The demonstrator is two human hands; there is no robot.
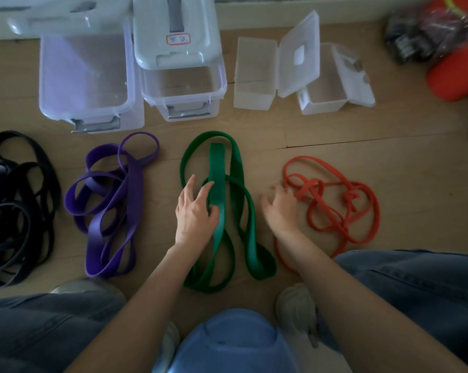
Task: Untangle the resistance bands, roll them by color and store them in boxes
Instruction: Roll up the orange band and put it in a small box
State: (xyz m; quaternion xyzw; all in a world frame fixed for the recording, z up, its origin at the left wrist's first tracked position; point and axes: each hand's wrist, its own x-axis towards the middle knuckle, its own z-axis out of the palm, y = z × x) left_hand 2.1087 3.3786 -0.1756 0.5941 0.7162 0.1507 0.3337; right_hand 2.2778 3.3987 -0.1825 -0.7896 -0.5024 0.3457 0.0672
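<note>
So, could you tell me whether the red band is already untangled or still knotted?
Still knotted: the red band lies in crossing loops on the floor with a tight knot on its right side, and the right hand is just reaching its edge.

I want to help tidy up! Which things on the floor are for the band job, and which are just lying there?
For the job:
black bands
purple bands
green bands, with the left hand on them
orange bands, by the right hand
four clear boxes

Just lying there:
orange roll
plastic bag
</note>
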